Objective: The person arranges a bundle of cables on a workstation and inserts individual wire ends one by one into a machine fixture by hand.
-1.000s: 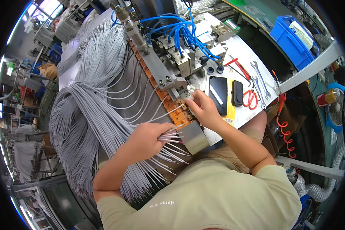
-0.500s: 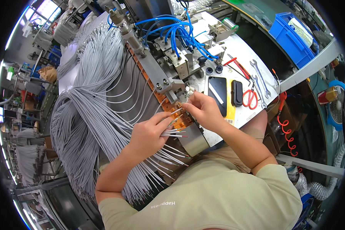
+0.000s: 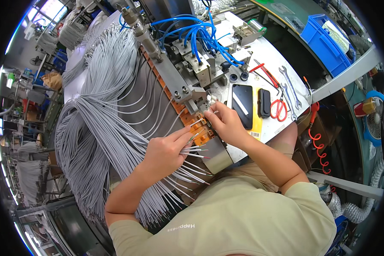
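Note:
My left hand [image 3: 167,150] is closed around several grey cables [image 3: 195,149], whose stripped, coloured ends fan out past the fingers. One cable reaches from its fingertips onto the orange toothed holder [image 3: 202,137]. Thumb and forefinger of my right hand [image 3: 227,123] are pinched together at the holder's side, just below the machine's metal head [image 3: 195,102]; whatever lies between them is too small to make out. A large bundle of grey cables [image 3: 102,106] spreads over the table to the left and drops toward my lap, and single cables run from it into the orange strip [image 3: 162,81].
Blue air hoses [image 3: 200,36] loop over the machine. On the white tabletop to the right are a phone [image 3: 242,104], a black case [image 3: 264,103], red-handled scissors [image 3: 279,110], wrenches [image 3: 291,89] and pliers [image 3: 269,74]. A blue crate [image 3: 326,45] stands farther right, above a coiled red hose [image 3: 318,145].
My right fingertips have shifted slightly away from me and to the right along the holder. My left hand has drawn back a little, still holding the cables.

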`<state>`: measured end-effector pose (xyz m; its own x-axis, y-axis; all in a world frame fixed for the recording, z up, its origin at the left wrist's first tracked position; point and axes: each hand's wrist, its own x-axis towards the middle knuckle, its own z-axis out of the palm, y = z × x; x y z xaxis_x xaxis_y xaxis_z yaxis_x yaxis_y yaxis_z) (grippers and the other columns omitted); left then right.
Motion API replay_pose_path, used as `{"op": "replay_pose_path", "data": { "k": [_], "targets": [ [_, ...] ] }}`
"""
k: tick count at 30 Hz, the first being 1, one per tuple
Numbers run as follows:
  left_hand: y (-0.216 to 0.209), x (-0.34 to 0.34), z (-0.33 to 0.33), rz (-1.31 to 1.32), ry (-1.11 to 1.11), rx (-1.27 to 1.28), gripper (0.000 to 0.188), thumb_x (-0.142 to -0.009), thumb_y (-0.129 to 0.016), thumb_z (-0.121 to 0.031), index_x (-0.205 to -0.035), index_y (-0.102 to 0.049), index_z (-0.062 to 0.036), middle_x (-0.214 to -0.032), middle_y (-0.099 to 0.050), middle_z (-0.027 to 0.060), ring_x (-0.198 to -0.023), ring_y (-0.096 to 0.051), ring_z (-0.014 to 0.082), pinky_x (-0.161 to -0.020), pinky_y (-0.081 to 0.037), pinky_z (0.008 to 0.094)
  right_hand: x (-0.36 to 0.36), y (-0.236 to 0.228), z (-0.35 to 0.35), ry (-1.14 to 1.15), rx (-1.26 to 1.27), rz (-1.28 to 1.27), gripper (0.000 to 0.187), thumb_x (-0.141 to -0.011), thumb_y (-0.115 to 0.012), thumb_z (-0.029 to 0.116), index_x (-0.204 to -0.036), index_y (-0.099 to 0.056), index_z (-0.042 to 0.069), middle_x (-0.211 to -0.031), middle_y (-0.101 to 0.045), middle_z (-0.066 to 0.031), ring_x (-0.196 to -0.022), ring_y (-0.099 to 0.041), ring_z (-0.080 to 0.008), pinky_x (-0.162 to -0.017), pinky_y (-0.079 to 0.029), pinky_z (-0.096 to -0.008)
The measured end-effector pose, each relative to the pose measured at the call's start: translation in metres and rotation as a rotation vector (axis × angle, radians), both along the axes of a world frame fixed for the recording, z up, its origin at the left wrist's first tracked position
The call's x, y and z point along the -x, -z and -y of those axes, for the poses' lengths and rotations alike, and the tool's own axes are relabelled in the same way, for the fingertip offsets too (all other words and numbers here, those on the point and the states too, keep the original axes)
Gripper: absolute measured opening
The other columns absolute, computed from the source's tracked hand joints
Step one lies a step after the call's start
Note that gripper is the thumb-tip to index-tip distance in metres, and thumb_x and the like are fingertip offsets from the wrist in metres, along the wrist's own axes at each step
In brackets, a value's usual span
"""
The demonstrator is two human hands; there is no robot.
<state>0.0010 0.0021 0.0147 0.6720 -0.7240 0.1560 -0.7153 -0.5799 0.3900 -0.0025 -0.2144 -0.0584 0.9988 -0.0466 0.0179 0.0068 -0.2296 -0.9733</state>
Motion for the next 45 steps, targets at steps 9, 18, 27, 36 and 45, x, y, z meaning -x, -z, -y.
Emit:
{"op": "replay_pose_path", "data": {
  "k": [9,18,27,36,45],
  "targets": [
    [0.003,0.000,-0.001,0.016,0.016,0.004,0.025,-0.084,-0.070,-0.011,-0.108,-0.068,-0.0035,-0.114,-0.071,0.0118,-0.080,-0.071,0.0301,-0.064,-0.058,0.0346,-0.006,-0.001,0.002,-0.014,0.027,0.014,0.020,-0.096,-0.063,0.018,-0.089,-0.055,0.001,-0.058,-0.052,-0.0029,-0.052,-0.042,-0.0063,-0.047,-0.032,-0.0283],
    [0.003,0.000,-0.001,0.011,0.014,-0.005,0.025,-0.084,-0.070,-0.011,-0.109,-0.068,-0.0040,-0.113,-0.071,0.0129,-0.080,-0.071,0.0307,-0.065,-0.058,0.0348,0.002,-0.007,0.001,0.013,0.077,0.083,0.021,-0.095,-0.064,0.020,-0.088,-0.057,0.001,-0.057,-0.053,-0.0025,-0.052,-0.042,-0.0063,-0.047,-0.032,-0.0284],
    [0.003,0.000,-0.001,0.001,0.017,-0.001,0.028,-0.083,-0.069,-0.010,-0.110,-0.068,-0.0042,-0.114,-0.070,0.0137,-0.079,-0.071,0.0304,-0.065,-0.058,0.0346,-0.006,0.016,0.001,0.018,-0.023,-0.019,0.022,-0.095,-0.065,0.022,-0.088,-0.056,0.003,-0.059,-0.053,0.0002,-0.052,-0.042,-0.0062,-0.047,-0.033,-0.0277],
    [0.007,-0.008,-0.004,-0.184,0.012,0.276,0.021,-0.088,-0.067,-0.006,-0.108,-0.067,-0.0006,-0.101,-0.073,0.0123,-0.072,-0.071,0.0213,-0.064,-0.056,0.0296,0.005,0.003,0.007,0.120,-0.297,-0.145,0.018,-0.097,-0.062,0.020,-0.090,-0.057,0.005,-0.062,-0.052,0.0026,-0.054,-0.044,-0.0039,-0.047,-0.033,-0.0242],
    [-0.005,-0.011,-0.006,-0.863,-0.155,0.459,0.018,-0.095,-0.063,-0.007,-0.109,-0.062,0.0050,-0.085,-0.072,0.0083,-0.071,-0.066,0.0096,-0.063,-0.053,0.0227,0.050,-0.025,-0.016,-0.055,0.121,0.596,0.013,-0.089,-0.069,0.003,-0.100,-0.063,0.000,-0.065,-0.060,-0.0065,-0.052,-0.053,-0.0140,-0.050,-0.037,-0.0267]
  ]
}}
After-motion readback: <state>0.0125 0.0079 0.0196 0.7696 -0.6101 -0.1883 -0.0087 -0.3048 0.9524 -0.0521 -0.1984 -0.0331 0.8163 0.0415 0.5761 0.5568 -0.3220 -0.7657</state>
